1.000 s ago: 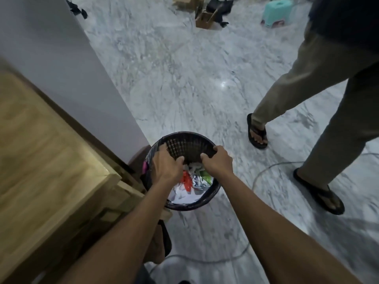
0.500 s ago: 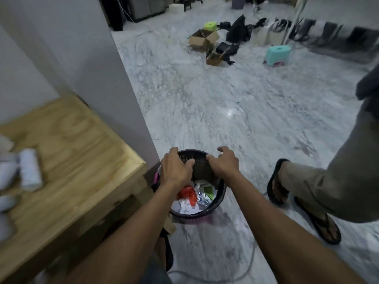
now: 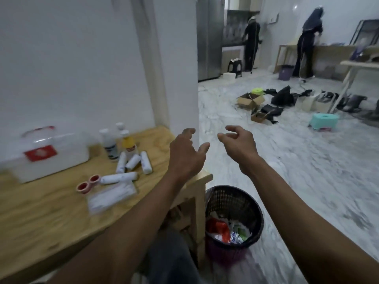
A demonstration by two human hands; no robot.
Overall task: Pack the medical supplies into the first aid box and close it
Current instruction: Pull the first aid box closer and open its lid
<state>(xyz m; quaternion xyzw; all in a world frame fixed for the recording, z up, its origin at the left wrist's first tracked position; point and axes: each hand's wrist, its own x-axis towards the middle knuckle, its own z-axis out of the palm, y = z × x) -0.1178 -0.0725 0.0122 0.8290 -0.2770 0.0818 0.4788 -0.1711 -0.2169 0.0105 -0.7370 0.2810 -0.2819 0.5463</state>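
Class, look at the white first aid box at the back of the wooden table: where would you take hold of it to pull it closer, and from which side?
Grip the red handle arching over the closed lid of the first aid box, coming from above. It is probably the one raised part fingers can hook under; the walls look broad and smooth. The left hand is nearer and empty.

arms: two are seen, bare from hand to the lower frame edge, no sleeve seen | left hand (image 3: 185,155): bare, no glove, ring or watch seen | right hand (image 3: 239,144): bare, no glove, ring or watch seen | wrists: nothing worn | lap: dark grey-blue cloth (image 3: 170,257) is seen between the forearms, blurred
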